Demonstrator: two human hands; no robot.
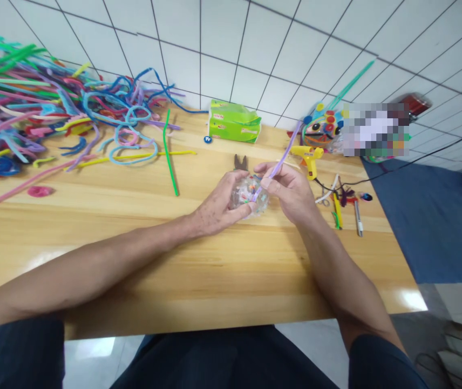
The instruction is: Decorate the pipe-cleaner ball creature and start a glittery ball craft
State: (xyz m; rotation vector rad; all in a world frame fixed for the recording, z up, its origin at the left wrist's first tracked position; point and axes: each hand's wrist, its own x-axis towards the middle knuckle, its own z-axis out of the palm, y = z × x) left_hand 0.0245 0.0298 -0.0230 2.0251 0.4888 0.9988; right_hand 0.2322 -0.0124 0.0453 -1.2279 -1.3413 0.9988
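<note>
My left hand (228, 204) is closed around the side of a clear, round plastic piece (250, 208) with small coloured bits in or on it. Between the thumb and fingers of my right hand (291, 189) is a purple pipe cleaner (283, 155). Its lower end meets the clear piece near my left thumb, and its upper end sticks up to the right. Just beyond my hands lie the dark jaws of a pair of pliers (240, 162); their handles are hidden.
Many pipe cleaners (24, 108) are heaped at the left. A green tissue pack (234, 123) stands by the tiled wall. To the right are a yellow glue gun (308, 158) with a black cord, decorated crafts (322, 128), scissors (325, 201) and a pen-like tool (359, 219).
</note>
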